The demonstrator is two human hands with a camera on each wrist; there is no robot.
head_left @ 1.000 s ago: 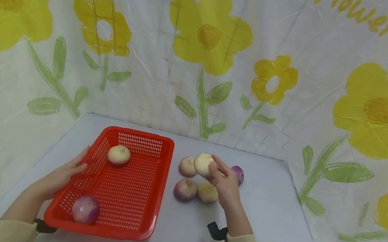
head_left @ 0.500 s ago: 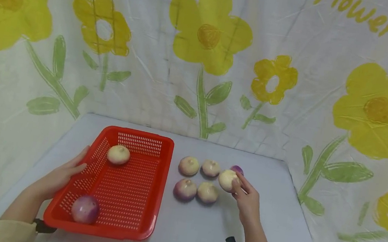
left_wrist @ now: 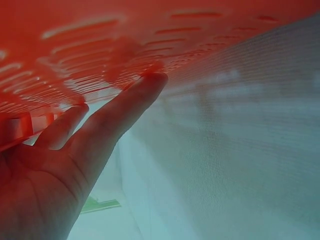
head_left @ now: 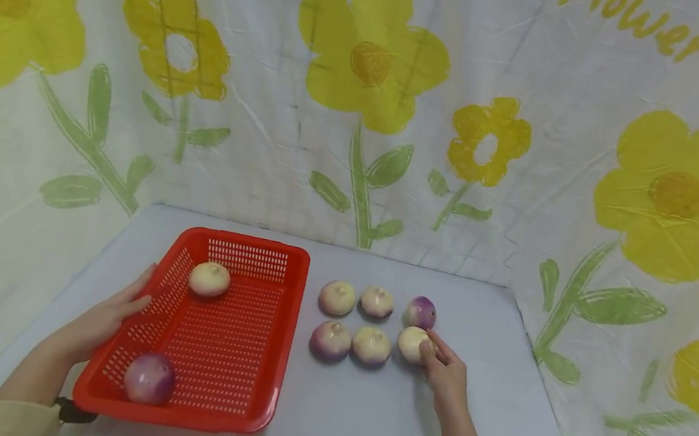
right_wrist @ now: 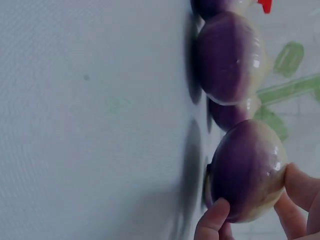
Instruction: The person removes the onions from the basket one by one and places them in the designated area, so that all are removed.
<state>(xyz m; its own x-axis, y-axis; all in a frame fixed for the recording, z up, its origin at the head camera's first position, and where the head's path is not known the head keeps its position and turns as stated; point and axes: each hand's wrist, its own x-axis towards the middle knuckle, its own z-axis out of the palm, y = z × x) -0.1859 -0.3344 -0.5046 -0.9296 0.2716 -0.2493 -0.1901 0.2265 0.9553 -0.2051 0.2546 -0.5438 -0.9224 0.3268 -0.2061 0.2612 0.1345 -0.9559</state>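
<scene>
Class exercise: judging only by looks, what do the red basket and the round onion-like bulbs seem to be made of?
Red basket: apparently moulded plastic, with slotted walls, a smooth rim and uniform colour.
Bulb held by the right hand, the bulb: glossy, even purple-and-cream skin; real or imitation cannot be told.

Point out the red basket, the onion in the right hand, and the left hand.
red basket [head_left: 255, 243], head view, far rim.
onion [head_left: 411, 343], head view, pale top.
left hand [head_left: 100, 321], head view, back of hand.
</scene>
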